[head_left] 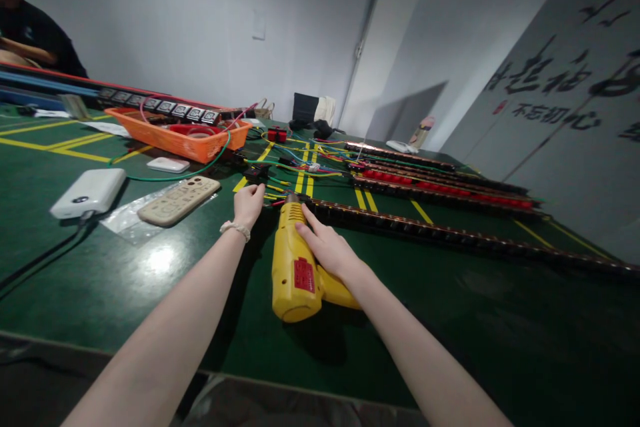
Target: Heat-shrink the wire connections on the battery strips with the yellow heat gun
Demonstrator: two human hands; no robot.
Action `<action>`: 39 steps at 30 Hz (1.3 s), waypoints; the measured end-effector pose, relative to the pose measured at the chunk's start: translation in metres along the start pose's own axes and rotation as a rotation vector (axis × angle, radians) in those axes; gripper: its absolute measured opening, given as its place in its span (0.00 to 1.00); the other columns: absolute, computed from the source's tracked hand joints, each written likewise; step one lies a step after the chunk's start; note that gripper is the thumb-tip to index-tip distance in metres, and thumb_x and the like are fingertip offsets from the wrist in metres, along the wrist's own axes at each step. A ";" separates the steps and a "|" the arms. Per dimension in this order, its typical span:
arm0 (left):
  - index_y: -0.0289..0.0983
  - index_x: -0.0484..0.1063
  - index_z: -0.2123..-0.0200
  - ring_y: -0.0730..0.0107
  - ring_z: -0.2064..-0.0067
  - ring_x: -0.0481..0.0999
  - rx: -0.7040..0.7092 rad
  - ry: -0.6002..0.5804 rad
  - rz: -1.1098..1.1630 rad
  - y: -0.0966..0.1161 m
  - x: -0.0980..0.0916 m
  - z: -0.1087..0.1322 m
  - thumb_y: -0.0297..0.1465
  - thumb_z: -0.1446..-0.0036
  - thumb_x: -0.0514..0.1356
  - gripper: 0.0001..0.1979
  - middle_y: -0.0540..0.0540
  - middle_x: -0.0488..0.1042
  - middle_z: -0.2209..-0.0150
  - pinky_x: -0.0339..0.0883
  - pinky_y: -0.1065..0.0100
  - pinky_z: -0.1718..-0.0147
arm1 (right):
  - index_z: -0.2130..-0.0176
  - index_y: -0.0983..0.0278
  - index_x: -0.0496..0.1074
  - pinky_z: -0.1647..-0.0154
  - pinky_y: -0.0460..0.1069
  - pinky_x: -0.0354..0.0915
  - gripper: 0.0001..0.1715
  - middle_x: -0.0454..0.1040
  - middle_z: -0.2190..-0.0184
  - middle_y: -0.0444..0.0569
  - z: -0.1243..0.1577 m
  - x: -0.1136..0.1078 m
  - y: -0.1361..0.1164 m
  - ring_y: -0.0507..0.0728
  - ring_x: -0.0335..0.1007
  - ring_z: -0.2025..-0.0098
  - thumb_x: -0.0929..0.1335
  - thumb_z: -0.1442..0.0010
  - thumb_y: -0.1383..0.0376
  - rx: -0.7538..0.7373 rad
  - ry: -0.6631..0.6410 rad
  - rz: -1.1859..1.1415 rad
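Green matting with yellow lane lines covers the surface [75, 267], and plain grey walls close the room behind it. The right hand [327, 247] is wrapped on a yellow power tool [295, 267] shaped like a pistol. The palm is over the grip and the forefinger lies straight along the barrel, which looks like a way to steady and aim the nose. The tool lies on its side near the front edge of the surface, with its tip up against the near end of a long black strip [450, 233] that carries copper bars and runs off to the right.

The left hand [249, 203] is curled narrow, knuckles up, just short of a small black connector [257, 173] from which coloured wires [300, 170] trail. Whether it pinches anything I cannot tell, as the fingertips are folded under.

More strips, some with red inserts [445, 187], lie parallel farther back, probably laid out so each stays within reach. To the left are a white power bank [90, 192], a beige remote-like case [179, 200] on clear plastic, and an orange basket [185, 140] (a green cable loops out of it). Another person [30, 33] sits at the far left corner.
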State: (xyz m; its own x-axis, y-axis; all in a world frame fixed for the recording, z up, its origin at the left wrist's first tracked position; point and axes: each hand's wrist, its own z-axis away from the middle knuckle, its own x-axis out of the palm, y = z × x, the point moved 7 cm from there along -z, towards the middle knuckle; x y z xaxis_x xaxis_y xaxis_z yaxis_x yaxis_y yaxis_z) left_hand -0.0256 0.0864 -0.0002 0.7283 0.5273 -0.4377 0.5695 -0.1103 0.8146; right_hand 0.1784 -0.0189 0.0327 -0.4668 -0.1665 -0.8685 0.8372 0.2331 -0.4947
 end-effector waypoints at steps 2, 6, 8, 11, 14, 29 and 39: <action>0.35 0.62 0.86 0.73 0.79 0.63 0.001 0.009 -0.005 0.000 -0.001 0.000 0.40 0.47 0.48 0.21 0.49 0.63 0.86 0.50 0.70 0.77 | 0.37 0.51 0.40 0.53 0.57 0.58 0.41 0.65 0.48 0.53 -0.001 0.001 0.000 0.66 0.63 0.49 0.47 0.44 0.39 -0.002 0.000 0.006; 0.35 0.62 0.86 0.73 0.79 0.62 0.000 0.006 0.005 0.002 -0.001 0.001 0.39 0.47 0.49 0.21 0.49 0.62 0.86 0.50 0.71 0.77 | 0.37 0.51 0.39 0.54 0.57 0.59 0.40 0.66 0.48 0.53 -0.006 0.006 -0.008 0.65 0.64 0.49 0.47 0.43 0.39 -0.033 -0.004 0.006; 0.35 0.63 0.86 0.74 0.78 0.62 -0.003 -0.002 0.006 0.003 -0.001 0.001 0.39 0.47 0.49 0.20 0.49 0.62 0.86 0.50 0.71 0.77 | 0.37 0.51 0.39 0.54 0.57 0.59 0.39 0.67 0.49 0.53 -0.010 0.011 -0.016 0.65 0.64 0.49 0.47 0.43 0.40 -0.063 -0.008 0.007; 0.34 0.63 0.85 0.74 0.77 0.60 -0.001 -0.017 -0.002 0.004 -0.002 0.000 0.40 0.48 0.49 0.20 0.50 0.60 0.85 0.49 0.71 0.77 | 0.37 0.52 0.39 0.53 0.58 0.58 0.40 0.67 0.50 0.54 -0.018 0.019 -0.029 0.65 0.63 0.49 0.47 0.43 0.40 -0.104 -0.021 0.012; 0.34 0.64 0.84 0.75 0.76 0.58 -0.017 -0.053 0.016 0.002 -0.002 -0.002 0.41 0.49 0.49 0.20 0.51 0.57 0.84 0.48 0.72 0.76 | 0.37 0.53 0.38 0.53 0.59 0.58 0.41 0.68 0.51 0.55 -0.023 0.023 -0.036 0.66 0.64 0.50 0.46 0.43 0.39 -0.119 -0.024 0.022; 0.34 0.65 0.85 0.74 0.77 0.62 -0.029 -0.019 -0.004 0.002 -0.001 0.001 0.40 0.48 0.49 0.20 0.50 0.62 0.85 0.50 0.71 0.76 | 0.37 0.50 0.39 0.54 0.58 0.59 0.40 0.68 0.50 0.52 -0.014 0.012 -0.020 0.65 0.64 0.50 0.46 0.44 0.39 -0.065 0.012 0.013; 0.34 0.65 0.86 0.73 0.78 0.66 -0.036 -0.023 0.036 0.002 -0.002 0.003 0.39 0.48 0.49 0.21 0.50 0.65 0.86 0.54 0.72 0.74 | 0.38 0.48 0.40 0.54 0.58 0.59 0.41 0.66 0.49 0.52 -0.009 0.008 -0.009 0.66 0.63 0.49 0.47 0.45 0.37 -0.019 0.017 -0.026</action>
State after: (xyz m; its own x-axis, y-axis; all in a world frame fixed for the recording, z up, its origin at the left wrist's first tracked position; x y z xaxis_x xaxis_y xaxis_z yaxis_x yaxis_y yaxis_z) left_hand -0.0247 0.0829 0.0013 0.7565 0.5044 -0.4163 0.5291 -0.0979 0.8429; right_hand 0.1647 -0.0136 0.0302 -0.4934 -0.1564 -0.8556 0.8192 0.2471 -0.5176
